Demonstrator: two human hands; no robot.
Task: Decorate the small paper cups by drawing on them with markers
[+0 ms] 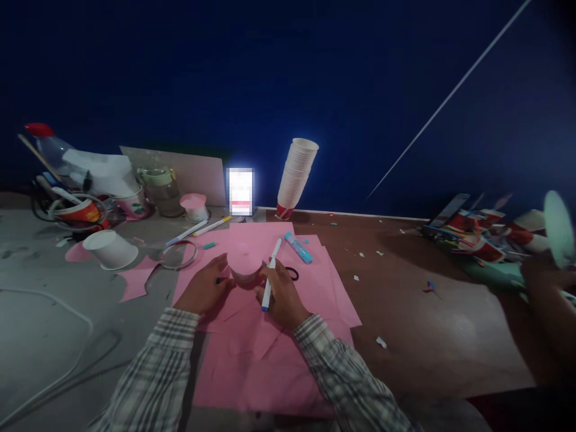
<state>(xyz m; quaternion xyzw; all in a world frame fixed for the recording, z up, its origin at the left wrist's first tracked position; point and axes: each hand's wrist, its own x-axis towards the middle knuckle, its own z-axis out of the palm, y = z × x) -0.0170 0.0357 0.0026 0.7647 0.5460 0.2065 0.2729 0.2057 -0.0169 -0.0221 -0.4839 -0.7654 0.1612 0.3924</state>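
Observation:
A short, round paper cup piece with a pink paper disc [245, 257] on top sits between my hands. My left hand [204, 287] closes on its left side, with a small dark blue item, perhaps a marker cap, by the thumb. A white marker [272, 270] with a blue end lies between the fingers of my right hand [285, 295], whose fingertips also meet the cup's right side. Pink paper sheets [270, 378] are spread under both hands. Just right of the cup is a black ring [292, 274], and beyond it a light blue glue-stick-like tube [298, 248].
A tall stack of paper cups [297, 174] leans at the back beside a lit phone screen [240, 192]. Leftward are a white cup [111, 249], a tape-like ring [179, 255], markers [211, 226] and a jar [162, 189]. Another person's hand [546, 282] is at far right.

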